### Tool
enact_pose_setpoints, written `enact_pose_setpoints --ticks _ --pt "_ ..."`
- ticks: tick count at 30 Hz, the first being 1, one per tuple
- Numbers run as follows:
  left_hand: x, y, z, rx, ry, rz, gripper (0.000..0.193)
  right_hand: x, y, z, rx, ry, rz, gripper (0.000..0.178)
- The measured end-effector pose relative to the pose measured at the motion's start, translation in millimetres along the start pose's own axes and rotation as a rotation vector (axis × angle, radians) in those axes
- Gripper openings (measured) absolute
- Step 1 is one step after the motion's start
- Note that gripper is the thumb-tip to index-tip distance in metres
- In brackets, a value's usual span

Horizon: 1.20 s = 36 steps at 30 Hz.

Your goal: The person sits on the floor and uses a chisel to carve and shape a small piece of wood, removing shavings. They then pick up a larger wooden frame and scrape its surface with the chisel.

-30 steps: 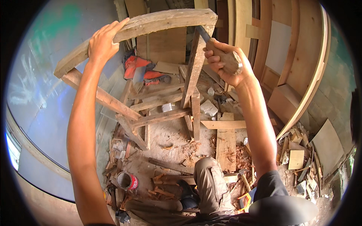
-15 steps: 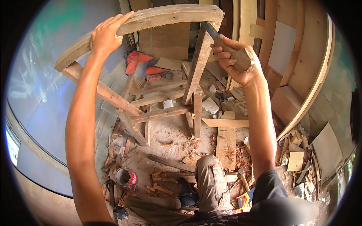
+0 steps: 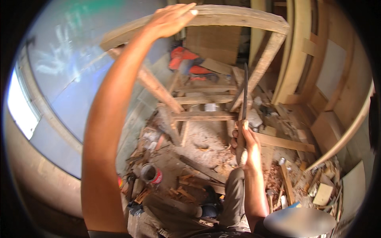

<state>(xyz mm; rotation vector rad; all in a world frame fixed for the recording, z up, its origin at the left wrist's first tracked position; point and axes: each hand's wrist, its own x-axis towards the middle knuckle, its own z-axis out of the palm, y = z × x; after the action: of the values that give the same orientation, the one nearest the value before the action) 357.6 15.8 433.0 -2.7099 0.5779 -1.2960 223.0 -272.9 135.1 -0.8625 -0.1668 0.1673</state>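
Note:
A rough wooden frame (image 3: 238,16) stands before me, its thick curved top rail carried on slanting legs with crossbars between them. My left hand (image 3: 170,22) lies over the top rail left of its middle, fingers stretched along the upper side and thumb against the near face. In my right hand (image 3: 248,144) is a chisel (image 3: 245,95), gripped by its wooden handle. Its long dark blade points up and away, seen almost edge-on, below the rail and apart from it. The right leg of the frame rises just behind the blade.
Red and dark cloth (image 3: 184,57) lies behind the frame. Boards (image 3: 295,51) lean at the right, and a blue-grey panel (image 3: 65,91) stands left. A tin can (image 3: 152,173), wood scraps (image 3: 325,194) and shavings litter the floor around my legs.
My right hand has drawn the chisel down from the rail's right corner towards me, turning the blade upright. The view has swung left; my left hand keeps its place on the rail.

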Motion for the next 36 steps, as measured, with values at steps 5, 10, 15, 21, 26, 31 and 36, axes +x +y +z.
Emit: enact_pose_setpoints --ticks 5,10,15,21,26,31,36 --pt "9.3 -9.1 11.6 -0.151 0.046 0.009 0.075 18.4 78.8 31.7 0.010 -0.034 0.087 0.034" --pt "-0.9 -16.5 1.1 -0.114 0.062 0.028 0.067 -3.1 96.2 42.8 -0.302 -0.032 -0.253 0.031" --pt "-6.2 -14.0 -2.8 -0.126 0.100 0.013 0.067 53.0 -27.1 98.9 -0.482 -0.144 -0.759 0.031" --pt "-5.3 0.1 -0.5 -0.107 0.166 0.001 0.065 155.6 -147.0 188.1 -0.696 -0.002 -1.034 0.038" --pt "-12.2 -1.2 -13.0 -0.233 0.131 0.007 0.061 177.8 -154.4 183.6 -1.086 0.166 -1.033 0.051" --pt "-56.7 -59.4 -47.1 -0.564 0.479 -0.235 0.060 171.1 -155.2 185.9 -1.148 0.132 -1.003 0.048" --pt "-128.2 -144.7 -59.5 -0.708 0.856 -0.591 0.065 163.4 -155.4 186.4 -1.169 0.116 -1.014 0.048"
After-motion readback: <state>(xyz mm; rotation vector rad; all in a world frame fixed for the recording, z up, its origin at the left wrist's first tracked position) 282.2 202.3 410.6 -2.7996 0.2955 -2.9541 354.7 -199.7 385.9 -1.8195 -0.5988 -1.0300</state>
